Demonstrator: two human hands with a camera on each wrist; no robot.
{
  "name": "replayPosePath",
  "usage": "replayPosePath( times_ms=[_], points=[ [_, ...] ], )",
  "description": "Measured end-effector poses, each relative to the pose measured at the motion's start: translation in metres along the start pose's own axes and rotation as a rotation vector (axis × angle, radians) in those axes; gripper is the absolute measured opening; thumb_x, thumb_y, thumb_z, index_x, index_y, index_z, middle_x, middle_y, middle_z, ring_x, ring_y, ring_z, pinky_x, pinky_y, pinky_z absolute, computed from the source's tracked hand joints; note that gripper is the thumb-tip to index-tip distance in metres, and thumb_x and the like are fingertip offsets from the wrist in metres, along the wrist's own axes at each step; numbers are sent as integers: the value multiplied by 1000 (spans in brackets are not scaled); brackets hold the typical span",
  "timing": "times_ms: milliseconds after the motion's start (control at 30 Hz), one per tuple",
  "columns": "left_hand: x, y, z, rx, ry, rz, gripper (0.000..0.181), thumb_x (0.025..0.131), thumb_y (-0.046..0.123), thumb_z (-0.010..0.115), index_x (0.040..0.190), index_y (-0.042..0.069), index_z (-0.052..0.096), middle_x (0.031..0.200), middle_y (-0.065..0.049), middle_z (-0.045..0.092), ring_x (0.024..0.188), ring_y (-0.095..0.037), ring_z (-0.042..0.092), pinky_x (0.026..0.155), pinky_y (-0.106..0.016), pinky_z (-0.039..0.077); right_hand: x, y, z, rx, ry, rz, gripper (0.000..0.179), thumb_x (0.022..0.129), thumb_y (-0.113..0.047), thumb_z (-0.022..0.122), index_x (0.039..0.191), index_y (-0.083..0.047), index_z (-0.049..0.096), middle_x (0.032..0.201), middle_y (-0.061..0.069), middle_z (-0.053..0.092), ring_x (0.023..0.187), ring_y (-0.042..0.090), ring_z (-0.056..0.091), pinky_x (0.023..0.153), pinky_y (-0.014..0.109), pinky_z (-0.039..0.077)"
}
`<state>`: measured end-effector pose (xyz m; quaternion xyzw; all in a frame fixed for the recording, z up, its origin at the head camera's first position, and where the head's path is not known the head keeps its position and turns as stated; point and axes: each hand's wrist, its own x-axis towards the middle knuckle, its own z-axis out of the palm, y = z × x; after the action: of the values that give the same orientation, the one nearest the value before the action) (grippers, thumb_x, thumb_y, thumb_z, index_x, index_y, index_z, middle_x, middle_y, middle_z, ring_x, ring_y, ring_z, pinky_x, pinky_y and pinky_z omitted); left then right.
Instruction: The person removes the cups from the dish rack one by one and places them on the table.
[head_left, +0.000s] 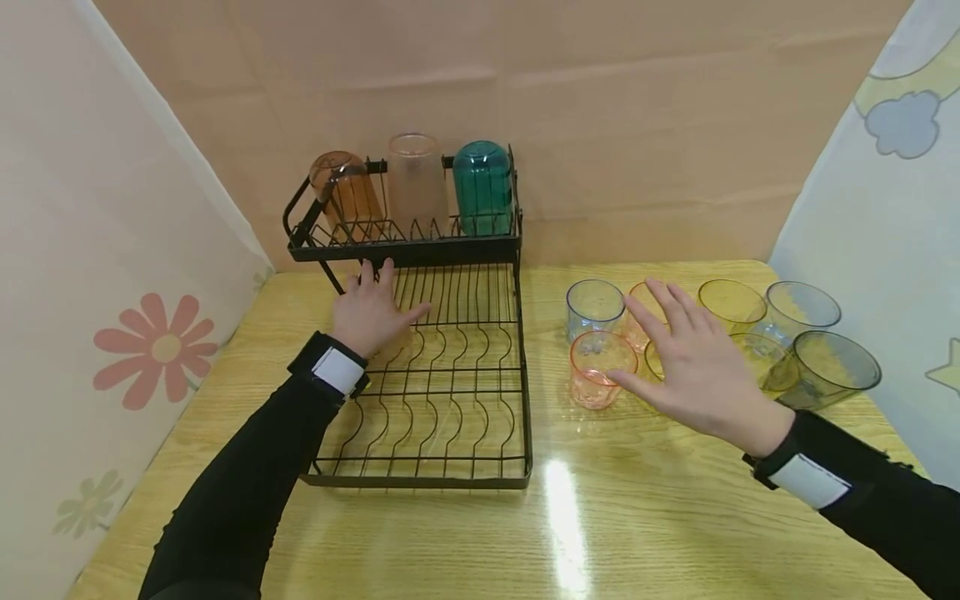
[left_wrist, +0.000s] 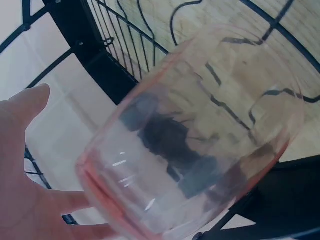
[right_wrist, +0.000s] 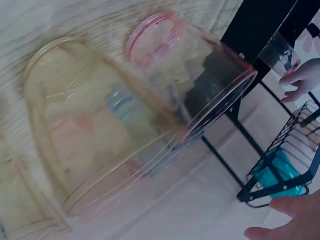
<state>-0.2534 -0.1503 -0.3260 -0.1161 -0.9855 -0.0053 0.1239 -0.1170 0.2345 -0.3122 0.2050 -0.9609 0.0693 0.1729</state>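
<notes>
My left hand [head_left: 367, 312] is at the dish rack's lower tier, under the front edge of the upper shelf, with its thumb held out. Beside its fingers is a clear pink-tinted glass [left_wrist: 190, 135], seen large in the left wrist view and mostly hidden by the hand in the head view. The fingertips lie partly behind the glass's edge; contact is unclear. My right hand [head_left: 697, 371] hovers with fingers spread over several clear glasses, among them a red-rimmed glass [head_left: 600, 371], a yellow glass [right_wrist: 95, 130] and a blue-rimmed glass [head_left: 592, 304]. It holds nothing.
The black wire rack [head_left: 416, 482] stands left of centre on the wooden table [head_left: 420, 542]. On its upper shelf are a brown glass [head_left: 348, 196], a pale pink glass [head_left: 417, 183] and a teal glass [head_left: 482, 187]. A grey glass [head_left: 836, 367] stands far right.
</notes>
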Motion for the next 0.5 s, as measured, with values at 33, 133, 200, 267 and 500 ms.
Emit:
replayPosePath(
  times_ms=[33, 133, 200, 267, 500],
  points=[
    [1, 0, 1, -5, -19, -8, 95, 76, 72, 45, 139, 2, 30, 131, -31, 36, 107, -47, 45, 62, -50, 48, 2, -3, 2, 2, -2, -9, 84, 80, -62, 51, 144, -15, 23, 149, 15, 14, 134, 36, 12, 100, 56, 17],
    [4, -2, 6, -13, -73, -25, 96, 77, 73, 43, 138, 0, 31, 126, -31, 41, 92, -43, 53, 58, -45, 47, 6, -12, 7, -1, -14, -30, 83, 81, -64, 48, 145, -16, 23, 149, 13, 14, 134, 34, 12, 99, 56, 19],
    [7, -4, 10, -22, -113, -39, 97, 77, 73, 42, 138, -1, 30, 123, -30, 43, 84, -40, 54, 54, -43, 46, 9, -16, 9, 6, -22, -37, 82, 81, -64, 47, 145, -17, 23, 150, 12, 13, 134, 34, 13, 98, 57, 20],
    [10, -6, 14, -28, -141, -50, 98, 77, 74, 41, 138, -1, 29, 122, -30, 44, 78, -37, 55, 52, -41, 44, 11, -19, 12, 6, -30, -40, 81, 82, -64, 45, 145, -18, 23, 150, 11, 14, 134, 33, 14, 98, 56, 21],
    [10, -9, 19, -33, -225, -86, 97, 77, 73, 43, 138, -2, 30, 115, -28, 49, 80, -37, 54, 59, -41, 44, 18, -26, 18, 22, -43, -58, 80, 82, -66, 43, 144, -19, 24, 149, 12, 15, 134, 32, 15, 98, 56, 22]
  ],
)
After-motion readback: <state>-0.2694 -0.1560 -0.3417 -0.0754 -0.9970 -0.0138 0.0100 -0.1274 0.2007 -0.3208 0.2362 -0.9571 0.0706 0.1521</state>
